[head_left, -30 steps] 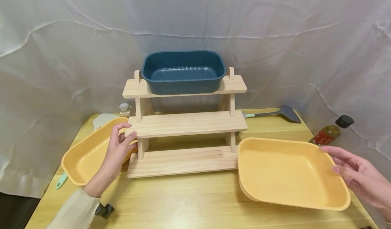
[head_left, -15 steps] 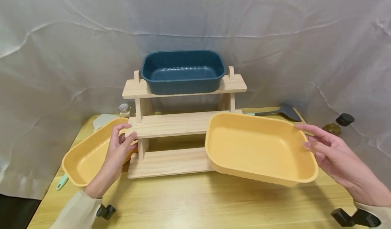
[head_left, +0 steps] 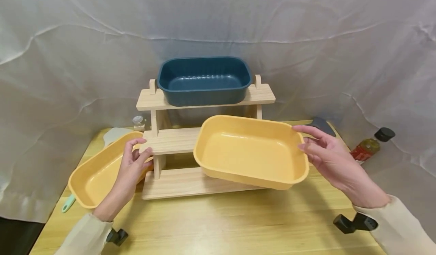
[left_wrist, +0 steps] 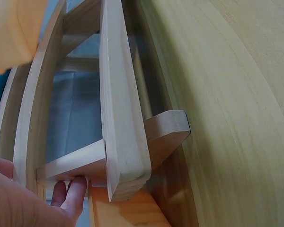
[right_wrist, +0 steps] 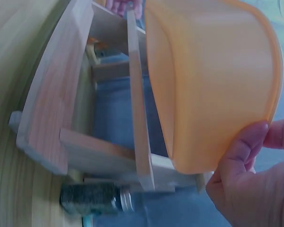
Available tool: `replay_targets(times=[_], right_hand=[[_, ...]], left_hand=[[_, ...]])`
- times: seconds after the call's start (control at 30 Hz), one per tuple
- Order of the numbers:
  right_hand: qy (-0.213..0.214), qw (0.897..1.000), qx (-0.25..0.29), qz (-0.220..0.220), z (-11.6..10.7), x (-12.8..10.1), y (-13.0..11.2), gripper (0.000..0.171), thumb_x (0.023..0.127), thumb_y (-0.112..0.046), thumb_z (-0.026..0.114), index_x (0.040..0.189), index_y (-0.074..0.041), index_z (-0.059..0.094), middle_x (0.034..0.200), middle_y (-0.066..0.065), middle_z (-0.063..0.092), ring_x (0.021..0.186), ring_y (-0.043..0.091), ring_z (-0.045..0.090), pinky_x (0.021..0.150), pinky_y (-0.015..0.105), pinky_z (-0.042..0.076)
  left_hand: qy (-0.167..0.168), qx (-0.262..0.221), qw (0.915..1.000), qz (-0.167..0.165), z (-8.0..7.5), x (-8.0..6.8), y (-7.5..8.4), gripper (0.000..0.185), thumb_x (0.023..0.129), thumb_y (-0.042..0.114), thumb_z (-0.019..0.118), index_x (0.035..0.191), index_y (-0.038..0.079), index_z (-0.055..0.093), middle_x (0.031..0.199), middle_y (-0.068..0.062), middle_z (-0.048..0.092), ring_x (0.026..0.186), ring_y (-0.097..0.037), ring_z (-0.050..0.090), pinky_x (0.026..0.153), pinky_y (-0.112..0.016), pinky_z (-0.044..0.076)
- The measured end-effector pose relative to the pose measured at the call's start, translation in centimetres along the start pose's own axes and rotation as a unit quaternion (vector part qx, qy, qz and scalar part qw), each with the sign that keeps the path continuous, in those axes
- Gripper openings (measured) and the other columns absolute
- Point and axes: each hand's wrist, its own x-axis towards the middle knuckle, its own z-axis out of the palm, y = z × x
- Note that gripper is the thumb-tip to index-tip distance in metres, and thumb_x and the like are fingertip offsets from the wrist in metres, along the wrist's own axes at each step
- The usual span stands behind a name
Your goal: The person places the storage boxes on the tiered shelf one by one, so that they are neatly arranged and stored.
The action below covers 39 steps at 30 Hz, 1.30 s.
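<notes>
My right hand (head_left: 335, 160) has carried the yellow tray (head_left: 250, 151) off the surface (head_left: 221, 224) at 4 o'clock and up-left to the front of the wooden rack (head_left: 177, 143); the tray now hangs in the air, tilted, with its far long edge over the middle shelf (head_left: 170, 139) and its near edge above the bottom shelf (head_left: 177, 181). I judge this to be the approach to a shelf, not yet a placement: the tray rests on nothing. The right grip pinches the tray's right rim, thumb inside, fingers outside. My left hand (head_left: 131, 168) has not moved: its grip holds the rim of the second yellow tray (head_left: 93, 175) at 9 o'clock, thumb against the middle shelf's left end. The blue tray (head_left: 203, 79) sits unchanged on the top shelf (head_left: 262, 94). The right wrist view adds what the head view hides: the tray's underside (right_wrist: 213, 85) stands clear of the shelf boards, and a small jar (right_wrist: 92, 198) lies behind the rack. The left wrist view shows my fingertips (left_wrist: 73, 189) under the shelf end and the rack's side bracket (left_wrist: 165, 132). Only the head view shows the sauce bottle (head_left: 369, 145) at 3 o'clock.
</notes>
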Motion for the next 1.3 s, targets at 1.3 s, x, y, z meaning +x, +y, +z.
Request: replay_targets(times=[1.3], right_hand=[[0.033, 0.999, -0.03, 0.021, 7.6, 9.6, 2.0, 0.047, 0.105, 0.005, 0.061, 0.15, 0.0, 0.052, 0.108, 0.012, 0.059, 0.098, 0.021, 0.061, 0.087, 0.026, 0.059]], left_hand=[[0.003, 0.003, 0.9999, -0.013, -0.1, 0.0, 0.1, 0.035, 0.114, 0.023, 0.062, 0.143, 0.021, 0.042, 0.112, 0.0, 0.06, 0.115, -0.014, 0.06, 0.096, -0.029, 0.056]])
